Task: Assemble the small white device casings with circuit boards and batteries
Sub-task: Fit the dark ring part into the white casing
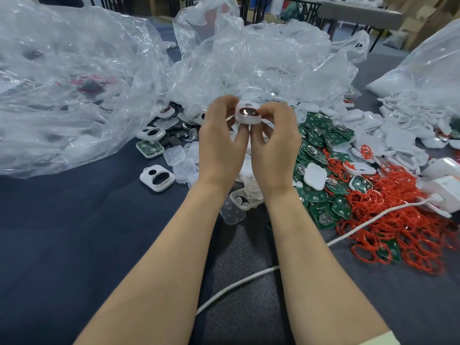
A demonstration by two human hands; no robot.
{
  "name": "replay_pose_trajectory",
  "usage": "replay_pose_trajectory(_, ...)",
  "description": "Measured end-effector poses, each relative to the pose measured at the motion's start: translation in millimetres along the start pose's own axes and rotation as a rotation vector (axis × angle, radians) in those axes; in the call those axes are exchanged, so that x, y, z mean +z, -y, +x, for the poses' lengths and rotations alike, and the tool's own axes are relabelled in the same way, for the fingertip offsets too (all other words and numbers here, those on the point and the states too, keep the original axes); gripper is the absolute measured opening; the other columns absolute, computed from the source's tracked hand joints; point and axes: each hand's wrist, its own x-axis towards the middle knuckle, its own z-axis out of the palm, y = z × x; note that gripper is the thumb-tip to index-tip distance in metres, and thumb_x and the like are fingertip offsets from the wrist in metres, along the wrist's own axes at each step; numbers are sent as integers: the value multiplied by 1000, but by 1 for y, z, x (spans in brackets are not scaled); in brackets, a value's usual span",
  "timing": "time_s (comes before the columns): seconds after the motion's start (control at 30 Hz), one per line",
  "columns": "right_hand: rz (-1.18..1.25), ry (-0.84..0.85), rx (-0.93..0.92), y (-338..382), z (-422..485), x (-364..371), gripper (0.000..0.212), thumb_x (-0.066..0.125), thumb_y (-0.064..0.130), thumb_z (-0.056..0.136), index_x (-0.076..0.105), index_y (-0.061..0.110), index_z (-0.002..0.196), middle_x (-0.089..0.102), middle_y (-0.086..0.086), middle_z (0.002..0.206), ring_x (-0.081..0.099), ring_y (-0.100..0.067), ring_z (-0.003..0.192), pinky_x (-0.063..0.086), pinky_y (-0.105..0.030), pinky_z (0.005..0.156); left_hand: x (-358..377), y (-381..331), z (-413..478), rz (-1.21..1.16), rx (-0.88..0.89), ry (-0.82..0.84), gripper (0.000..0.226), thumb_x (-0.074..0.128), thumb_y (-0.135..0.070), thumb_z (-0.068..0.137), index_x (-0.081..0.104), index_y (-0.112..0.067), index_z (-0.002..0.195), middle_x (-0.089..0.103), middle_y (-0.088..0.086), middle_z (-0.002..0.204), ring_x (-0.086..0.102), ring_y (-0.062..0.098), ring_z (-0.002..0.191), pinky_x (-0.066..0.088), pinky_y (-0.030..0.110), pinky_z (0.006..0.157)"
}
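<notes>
Both hands hold one small white casing (249, 113) above the middle of the table; a shiny metal disc shows in its oval window. My left hand (221, 143) grips its left side with curled fingers. My right hand (273, 143) pinches its right edge. Green circuit boards (321, 150) lie heaped just right of my hands. An empty white casing frame (156, 178) lies to the left, and another casing with a green board in it (150, 148) sits further back. Dark round batteries (174, 135) lie behind them.
Red rubber rings (388, 220) are piled at the right, with white casing parts (403, 125) behind them. Big crumpled clear plastic bags (74, 83) fill the left and back. Clear square inserts (184, 165) lie near my left wrist. A white cable (249, 280) crosses the dark blue table (74, 232).
</notes>
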Motion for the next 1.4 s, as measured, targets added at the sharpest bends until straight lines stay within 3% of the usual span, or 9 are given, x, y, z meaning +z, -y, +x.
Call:
replay_pose_trajectory(0.2,48,11,-28,1,-2,3,14,58,-3,88,55,6,98,54,-3,100,57,-20,93,53,-31,82,0,3,-1,47,115,-47,21,60,2,87,55,1,107,57,7,110,61,22,101,51,32,92)
replay_pose_trajectory(0.37,54,11,-7,4,-3,2,11,55,5,91,52,15,97,56,-3,99,55,-11,93,51,-22,80,0,5,-2,101,126,-52,17,57,-1,90,57,3,106,58,11,107,60,21,95,52,37,87)
replay_pose_trajectory(0.63,2,66,97,5,2,-3,3,61,11,91,60,12,94,63,-5,83,57,-19,74,49,-33,66,-6,5,0,296,162,-94,13,57,-17,94,62,-4,94,59,3,85,57,24,79,47,39,74)
replay_pose_trajectory(0.73,67,114,224,6,6,-7,4,60,17,93,61,20,90,62,3,72,58,-13,68,47,-29,64,-6,3,2,269,89,-59,11,59,-18,91,58,-8,89,58,0,84,57,21,79,46,31,74)
replay_pose_trajectory(0.87,91,174,311,6,11,-10,8,60,18,93,66,15,97,64,5,68,56,-4,60,43,-20,59,-5,0,4,60,-141,90,6,54,-18,96,55,-22,92,59,-16,81,61,-2,74,45,9,63)
replay_pose_trajectory(1.0,119,244,365,11,13,-9,10,60,17,93,62,16,103,69,-1,79,66,-15,74,55,-36,75,-10,-3,12,76,-190,73,13,49,-15,98,60,-18,92,64,-7,75,67,17,76,57,33,74)
replay_pose_trajectory(1.1,77,273,352,16,13,-8,14,61,17,92,62,18,105,66,1,86,67,-21,80,56,-38,82,-26,-4,23,-269,-354,-145,12,48,-11,99,59,-12,92,69,6,87,72,17,73,59,32,69)
replay_pose_trajectory(1.23,-171,567,205,24,7,-1,14,65,24,89,72,14,96,65,9,80,59,0,72,48,-13,71,-46,-3,35,-728,-483,-426,6,52,-5,96,55,-7,101,69,6,81,71,13,66,55,23,64)
replay_pose_trajectory(1.4,-520,1032,1,35,-10,22,40,70,44,81,66,23,115,59,-2,115,53,-22,107,44,-32,91,-55,-3,37,-875,-500,-554,8,51,-6,97,53,-7,104,67,5,77,70,14,68,55,23,64)
